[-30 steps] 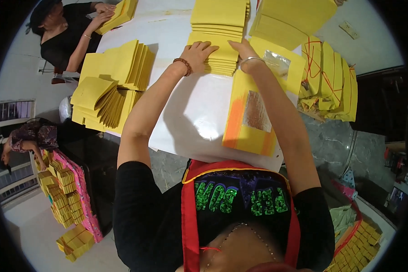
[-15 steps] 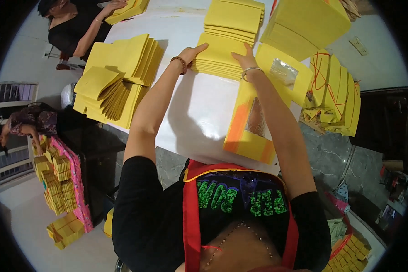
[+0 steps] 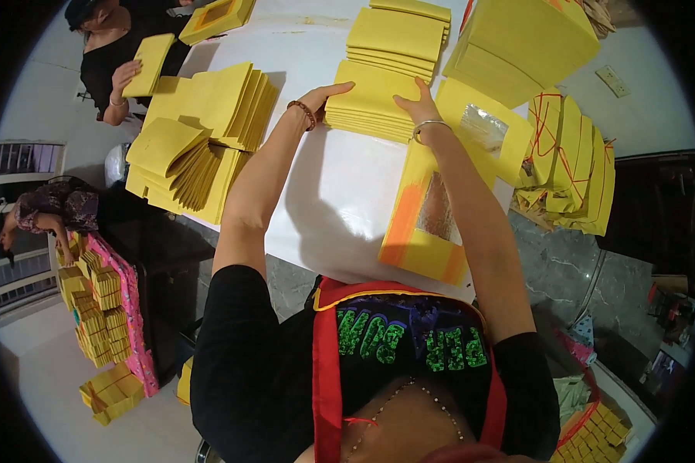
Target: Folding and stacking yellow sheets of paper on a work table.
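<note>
A stack of folded yellow paper (image 3: 374,89) lies on the white table, its layered edges facing me. My left hand (image 3: 321,98) grips its left side, the thumb stretched along the top. On the right side, my right hand (image 3: 419,106) presses against the stack with thumb and fingers over its upper edge. The undersides of both hands' grip are hidden. Just beyond sits another stack of folded yellow paper (image 3: 398,35). Under my right forearm lies a flat yellow sheet (image 3: 398,251) with an orange band and a shiny clear window.
Fanned yellow folders (image 3: 170,147) pile up on the table's left. A tall yellow stack (image 3: 517,46) stands at the back right, near yellow bundles tied with red string (image 3: 567,162). A co-worker's hand (image 3: 126,77) is at the far left; another person (image 3: 58,204) bends over stacked bundles.
My hands keep their hold on the stack, which has shifted slightly toward me. The co-worker at the far left has raised a yellow folded piece, uncovering an orange-framed one on the table.
</note>
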